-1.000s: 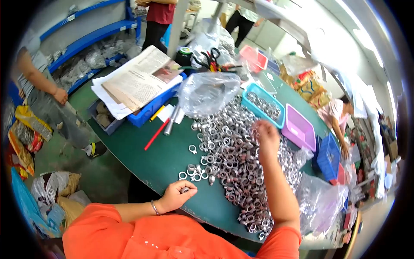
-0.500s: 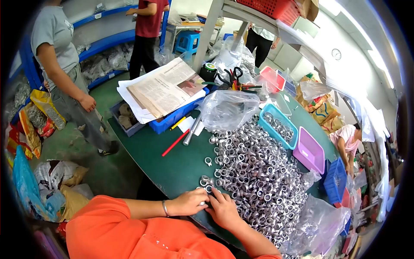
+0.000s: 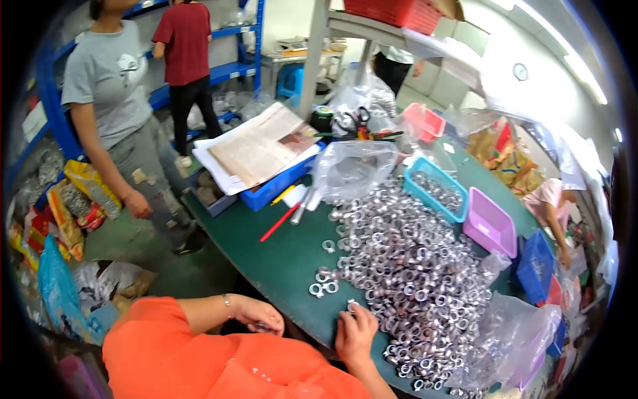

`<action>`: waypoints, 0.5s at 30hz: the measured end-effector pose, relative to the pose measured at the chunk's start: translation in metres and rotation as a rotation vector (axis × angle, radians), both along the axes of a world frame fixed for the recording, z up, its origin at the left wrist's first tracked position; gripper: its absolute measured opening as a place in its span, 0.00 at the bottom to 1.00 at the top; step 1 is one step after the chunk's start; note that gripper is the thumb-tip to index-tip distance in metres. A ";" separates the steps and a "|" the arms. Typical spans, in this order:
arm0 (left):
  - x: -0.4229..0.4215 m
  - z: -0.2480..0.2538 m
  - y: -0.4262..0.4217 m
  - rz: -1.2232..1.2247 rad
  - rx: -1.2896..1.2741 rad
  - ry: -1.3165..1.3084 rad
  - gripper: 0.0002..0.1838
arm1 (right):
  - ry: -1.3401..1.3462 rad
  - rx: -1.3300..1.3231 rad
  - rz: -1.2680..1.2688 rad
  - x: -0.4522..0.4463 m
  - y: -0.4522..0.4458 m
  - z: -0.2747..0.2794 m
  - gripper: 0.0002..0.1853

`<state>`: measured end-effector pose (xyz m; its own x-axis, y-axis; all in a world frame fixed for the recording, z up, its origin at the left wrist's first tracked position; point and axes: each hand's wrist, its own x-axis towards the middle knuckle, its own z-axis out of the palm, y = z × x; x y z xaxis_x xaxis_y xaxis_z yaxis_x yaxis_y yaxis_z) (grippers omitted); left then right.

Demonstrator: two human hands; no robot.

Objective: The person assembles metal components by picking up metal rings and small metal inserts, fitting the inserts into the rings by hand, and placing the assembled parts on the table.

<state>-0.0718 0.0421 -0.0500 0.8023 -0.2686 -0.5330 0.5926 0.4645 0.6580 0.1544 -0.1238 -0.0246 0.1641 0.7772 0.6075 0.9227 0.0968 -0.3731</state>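
My right hand (image 3: 357,334) is at the near edge of a large pile of small silver metal rings (image 3: 415,272), many with a little side tab. A single metal ring (image 3: 352,305) is pinched at its fingertips. Off the table's near edge, close to the orange shirt, my left hand (image 3: 260,315) is curled closed. Something greyish shows between its fingers, too blurred to make out. A few loose rings (image 3: 323,288) lie on the green table just left of the pile.
On the table (image 3: 256,259) are a red pen (image 3: 279,223), a clear bag (image 3: 355,169), a turquoise basket (image 3: 435,189) holding rings, a purple basket (image 3: 490,223) and newspapers (image 3: 259,146) over a blue tray. Two people stand at left; others are farther back and at right.
My hands have parted: the left has drawn back off the table, the right has shifted right and down. The person in grey has turned, and the view has shifted slightly.
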 end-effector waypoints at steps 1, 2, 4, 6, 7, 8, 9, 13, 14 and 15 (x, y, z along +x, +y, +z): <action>-0.002 -0.011 -0.003 0.044 -0.032 0.076 0.17 | 0.013 0.008 -0.010 0.000 -0.001 -0.002 0.12; 0.001 -0.024 -0.009 0.122 -0.004 0.163 0.17 | 0.026 0.018 -0.016 0.001 0.000 -0.003 0.11; 0.014 -0.063 -0.020 0.267 -0.023 0.203 0.11 | 0.028 0.058 -0.023 0.001 0.000 -0.007 0.10; 0.041 -0.068 -0.032 0.429 -0.086 0.290 0.05 | 0.044 0.063 -0.012 0.000 0.000 -0.007 0.09; 0.055 -0.075 -0.039 0.477 -0.108 0.304 0.06 | 0.046 0.055 -0.008 0.000 -0.002 -0.006 0.09; 0.061 -0.078 -0.041 0.499 -0.110 0.300 0.07 | 0.046 0.050 -0.010 0.000 -0.002 -0.006 0.09; 0.068 -0.082 -0.046 0.513 -0.106 0.299 0.07 | 0.064 0.051 0.006 0.000 -0.002 -0.007 0.09; 0.072 -0.094 -0.048 0.533 -0.004 0.241 0.11 | 0.016 0.028 0.027 -0.001 0.000 -0.006 0.10; 0.072 -0.099 -0.048 0.529 0.030 0.227 0.12 | 0.006 -0.011 0.028 0.000 0.001 -0.008 0.10; 0.068 -0.103 -0.051 0.517 0.068 0.212 0.13 | -0.006 -0.029 0.042 0.001 0.002 -0.010 0.10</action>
<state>-0.0034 -0.0090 -0.1532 0.6939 0.1716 -0.6994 0.4218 0.6903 0.5879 0.1555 -0.1223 -0.0343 0.1271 0.8005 0.5858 0.9203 0.1251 -0.3707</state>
